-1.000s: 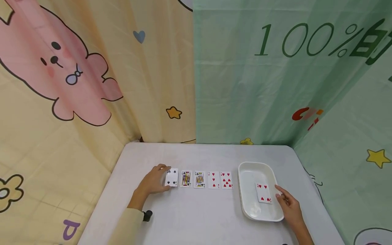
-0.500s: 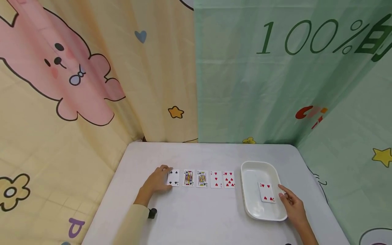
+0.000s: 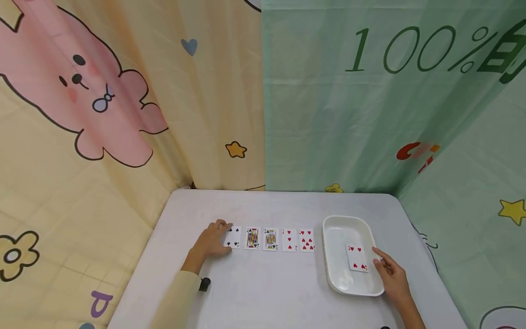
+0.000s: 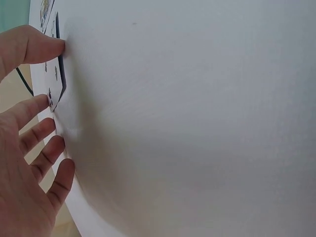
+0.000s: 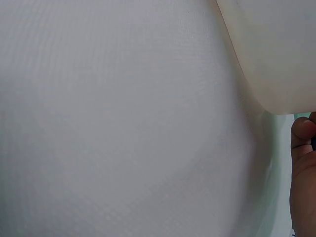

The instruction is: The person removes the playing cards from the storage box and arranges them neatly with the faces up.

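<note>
My left hand (image 3: 214,239) is at the left end of a row of playing cards, with its thumb at the near edge and a finger at the far edge of a black-pip playing card (image 3: 233,237). In the left wrist view the thumb and index finger span that card (image 4: 57,69), while the other fingers spread beside it. My right hand (image 3: 394,279) holds the right rim of a white tray (image 3: 337,285), thumb and index finger at the edge. A four of hearts (image 3: 357,258) lies face up inside the tray.
Two face cards (image 3: 252,238) (image 3: 270,239), a three of hearts (image 3: 289,240) and another hearts card (image 3: 307,240) continue the row to the right. The white table (image 3: 267,283) meets printed curtains (image 3: 328,114) at its back and sides.
The head view has shifted slightly, so the whole scene sits a little further right. Both hands keep their places at the card and the tray rim.
</note>
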`<state>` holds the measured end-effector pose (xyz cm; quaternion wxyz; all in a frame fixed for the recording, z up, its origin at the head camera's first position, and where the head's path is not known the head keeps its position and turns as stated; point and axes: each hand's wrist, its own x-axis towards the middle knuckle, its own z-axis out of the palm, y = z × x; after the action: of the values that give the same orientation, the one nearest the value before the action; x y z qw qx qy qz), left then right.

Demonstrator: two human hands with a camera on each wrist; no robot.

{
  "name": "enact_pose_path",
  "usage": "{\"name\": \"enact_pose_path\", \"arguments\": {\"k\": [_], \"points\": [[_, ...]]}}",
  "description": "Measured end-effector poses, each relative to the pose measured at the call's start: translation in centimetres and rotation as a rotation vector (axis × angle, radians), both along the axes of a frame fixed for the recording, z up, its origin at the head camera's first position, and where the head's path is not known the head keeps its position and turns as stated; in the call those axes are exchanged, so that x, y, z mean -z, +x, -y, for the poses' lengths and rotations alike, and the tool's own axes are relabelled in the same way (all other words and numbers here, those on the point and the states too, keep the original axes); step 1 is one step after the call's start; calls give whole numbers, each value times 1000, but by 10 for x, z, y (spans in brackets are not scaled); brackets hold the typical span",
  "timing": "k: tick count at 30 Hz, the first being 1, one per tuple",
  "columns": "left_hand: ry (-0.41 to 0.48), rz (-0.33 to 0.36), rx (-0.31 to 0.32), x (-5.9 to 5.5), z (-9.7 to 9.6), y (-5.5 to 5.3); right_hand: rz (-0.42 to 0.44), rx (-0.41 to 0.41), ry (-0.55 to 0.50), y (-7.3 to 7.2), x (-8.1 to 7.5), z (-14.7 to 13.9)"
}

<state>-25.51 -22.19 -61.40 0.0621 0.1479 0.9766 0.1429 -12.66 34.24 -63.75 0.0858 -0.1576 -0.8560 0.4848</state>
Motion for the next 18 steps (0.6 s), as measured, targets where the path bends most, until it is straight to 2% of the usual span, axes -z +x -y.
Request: {"name": "enact_pose_path", "arguments": {"k": [6,18], "points": [[-11,-25,1,3,0,0,30,12,-1,-1,0,1],[30,8,-11,1,2,4,20,11,-10,-3,2,-1]]}}
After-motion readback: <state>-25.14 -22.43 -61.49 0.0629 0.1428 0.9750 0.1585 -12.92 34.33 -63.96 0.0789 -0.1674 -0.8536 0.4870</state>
